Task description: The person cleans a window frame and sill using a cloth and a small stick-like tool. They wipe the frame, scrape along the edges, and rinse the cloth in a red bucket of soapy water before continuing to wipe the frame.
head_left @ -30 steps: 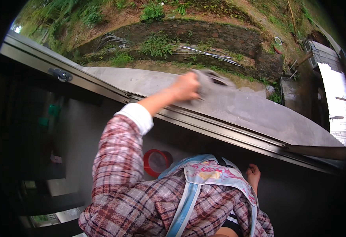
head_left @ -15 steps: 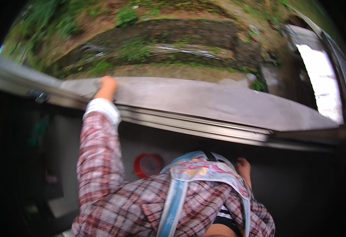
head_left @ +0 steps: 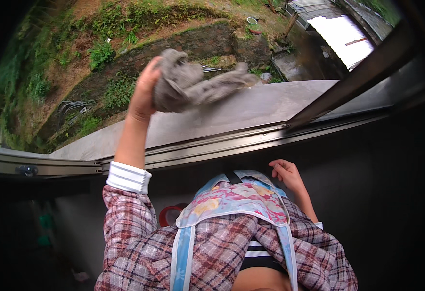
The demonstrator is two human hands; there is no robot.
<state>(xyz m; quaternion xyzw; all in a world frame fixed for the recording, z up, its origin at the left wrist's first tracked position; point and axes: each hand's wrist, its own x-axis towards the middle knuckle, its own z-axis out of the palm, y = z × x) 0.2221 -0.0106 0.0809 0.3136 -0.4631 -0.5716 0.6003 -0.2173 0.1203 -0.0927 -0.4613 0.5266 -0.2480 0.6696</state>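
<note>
My left hand (head_left: pixel 146 92) reaches out past the window frame and is closed on a crumpled grey cloth (head_left: pixel 188 85). The cloth hangs out to the right of the hand, slightly blurred, over the pale outer ledge (head_left: pixel 256 106). My right hand (head_left: pixel 288 174) is on the inner side of the window, in front of the apron (head_left: pixel 246 199). Its fingers are loosely bent and apart, with nothing seen in them. The metal window track (head_left: pixel 212 147) runs between the two hands.
A dark window sash edge (head_left: pixel 353 72) slants up at the right. Beside my left elbow is a red bucket (head_left: pixel 170 215), partly hidden by my body. Outside lie a stone wall (head_left: pixel 193 46), plants and a roof with a bright white panel (head_left: pixel 342 40).
My left hand has lifted off the ledge, and the grey cloth now shows in it. My view has turned, bringing the dark sash in at the right. My right hand shows more fully.
</note>
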